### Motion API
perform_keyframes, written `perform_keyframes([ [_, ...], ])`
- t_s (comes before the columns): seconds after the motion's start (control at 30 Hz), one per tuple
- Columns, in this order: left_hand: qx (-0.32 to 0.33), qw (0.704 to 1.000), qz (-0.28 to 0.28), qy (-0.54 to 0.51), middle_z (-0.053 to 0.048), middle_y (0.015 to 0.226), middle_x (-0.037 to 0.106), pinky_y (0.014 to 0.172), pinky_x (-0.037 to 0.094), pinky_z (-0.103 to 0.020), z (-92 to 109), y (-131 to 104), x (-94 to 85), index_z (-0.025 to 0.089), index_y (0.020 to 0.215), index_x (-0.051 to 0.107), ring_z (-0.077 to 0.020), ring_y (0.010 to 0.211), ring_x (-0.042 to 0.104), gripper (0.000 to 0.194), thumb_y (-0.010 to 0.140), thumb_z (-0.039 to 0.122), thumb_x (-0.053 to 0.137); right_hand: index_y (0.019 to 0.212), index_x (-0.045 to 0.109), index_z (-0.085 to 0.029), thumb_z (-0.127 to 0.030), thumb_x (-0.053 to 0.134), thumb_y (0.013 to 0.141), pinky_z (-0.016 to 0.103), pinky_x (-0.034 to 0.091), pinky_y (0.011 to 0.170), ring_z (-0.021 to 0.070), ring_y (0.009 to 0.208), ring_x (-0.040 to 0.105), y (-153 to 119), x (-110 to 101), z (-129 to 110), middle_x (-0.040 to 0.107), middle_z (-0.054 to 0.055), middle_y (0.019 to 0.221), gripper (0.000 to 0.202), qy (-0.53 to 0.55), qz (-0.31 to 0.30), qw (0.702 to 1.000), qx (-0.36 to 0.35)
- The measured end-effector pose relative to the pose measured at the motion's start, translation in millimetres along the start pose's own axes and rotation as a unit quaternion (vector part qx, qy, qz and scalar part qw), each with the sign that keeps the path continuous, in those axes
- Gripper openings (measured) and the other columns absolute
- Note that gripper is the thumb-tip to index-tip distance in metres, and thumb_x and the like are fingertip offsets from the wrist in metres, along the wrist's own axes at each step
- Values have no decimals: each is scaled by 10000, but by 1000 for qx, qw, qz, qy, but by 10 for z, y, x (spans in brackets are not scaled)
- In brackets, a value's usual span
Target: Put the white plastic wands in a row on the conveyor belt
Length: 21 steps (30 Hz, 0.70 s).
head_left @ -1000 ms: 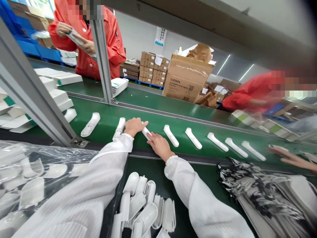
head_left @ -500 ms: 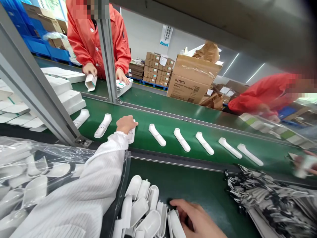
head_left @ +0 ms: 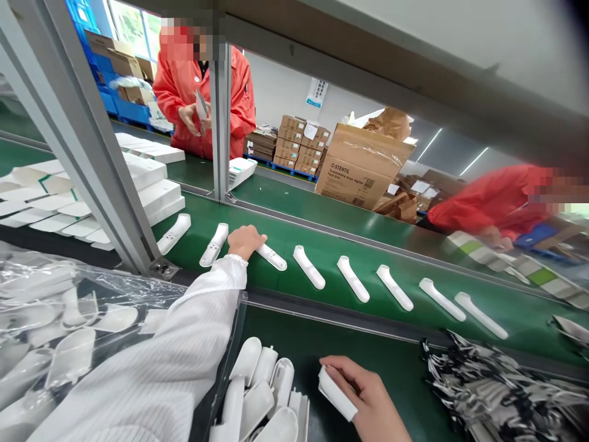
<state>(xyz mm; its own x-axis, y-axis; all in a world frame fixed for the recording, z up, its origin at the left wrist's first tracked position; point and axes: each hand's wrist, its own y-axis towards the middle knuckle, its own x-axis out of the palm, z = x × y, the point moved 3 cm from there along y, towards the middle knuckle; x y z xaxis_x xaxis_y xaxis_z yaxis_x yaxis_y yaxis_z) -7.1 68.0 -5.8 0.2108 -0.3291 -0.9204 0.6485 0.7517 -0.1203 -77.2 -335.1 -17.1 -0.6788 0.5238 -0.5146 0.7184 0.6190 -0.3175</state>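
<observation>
My left hand reaches onto the green conveyor belt, its fingers closed over the upper end of a white handset with small marks on its face. The handset slants down to the right from under my thumb. Another white handset lies just left of that hand. My right hand, lower down, pinches a white plastic cover between thumb and fingers, above the dark green worktop. Close by on its left is a pile of white plastic covers.
More handsets lie spaced along the belt. A clear bag of white parts sits left, and bundled grey straps right. A metal post rises at left beside stacked white boxes. Across the belt, people in red work.
The handset under my left hand has turned to slant rightward. My right hand has drawn a cover away from the pile. The person opposite has lifted a box. My view has shifted.
</observation>
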Motion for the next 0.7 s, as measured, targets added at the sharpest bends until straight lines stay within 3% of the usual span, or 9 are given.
perform_keyframes([
  [0.07,32,999,-2,6,-183,1084,677,789,511,-412,47,3,37,148,1006,657,-322,949,643,378,852,467,526,1096,742,-339,-674,545,852,309,532,752,280,942,655,52,-1,-40,682,74,1130,459,9,-15,1000,13],
  [0.17,73,997,-3,15,-150,1079,681,789,515,-408,116,11,98,184,1019,655,-303,930,650,359,859,466,501,1253,678,-336,-680,544,846,290,494,536,214,716,638,128,-16,-122,616,94,1175,549,41,-59,997,41],
  [0.27,90,996,-4,25,-133,1083,682,797,516,-399,174,3,149,213,1023,659,-302,945,653,371,862,497,482,1243,689,-322,-586,613,850,249,431,505,143,645,557,240,-78,-205,608,75,1132,479,48,-70,996,11],
  [0.4,123,992,-11,19,-126,1083,684,806,514,-396,257,-36,203,228,1032,659,-306,967,654,426,872,558,444,1241,693,-243,-460,667,836,239,392,531,100,564,458,523,-152,-246,629,26,845,460,113,-95,989,-15],
  [0.47,135,991,-18,13,-126,1081,685,815,510,-393,292,-52,232,227,1036,657,-308,978,653,466,872,599,430,1313,643,-206,-414,625,856,248,410,556,112,555,463,748,-179,-290,555,-17,675,502,138,-74,987,-30],
  [0.53,143,989,-23,13,-126,1085,685,829,506,-386,322,-65,259,225,1033,657,-308,997,650,493,863,629,430,1374,589,-197,-353,554,878,273,465,614,132,585,511,1016,-181,-373,551,-20,664,521,125,-22,990,-56],
  [0.63,157,987,-19,14,-117,1081,688,844,501,-375,367,-94,288,229,1036,653,-301,1016,647,483,860,623,437,1387,576,-210,-259,449,894,354,530,810,188,795,632,1402,-95,-556,682,51,942,511,22,71,986,-151],
  [0.7,165,986,-13,14,-113,1074,691,842,502,-377,398,-119,305,233,1041,648,-299,1014,650,465,862,609,442,1378,583,-195,-219,436,902,404,486,982,241,1056,633,1579,26,-657,667,96,1206,499,-78,106,962,-241],
])
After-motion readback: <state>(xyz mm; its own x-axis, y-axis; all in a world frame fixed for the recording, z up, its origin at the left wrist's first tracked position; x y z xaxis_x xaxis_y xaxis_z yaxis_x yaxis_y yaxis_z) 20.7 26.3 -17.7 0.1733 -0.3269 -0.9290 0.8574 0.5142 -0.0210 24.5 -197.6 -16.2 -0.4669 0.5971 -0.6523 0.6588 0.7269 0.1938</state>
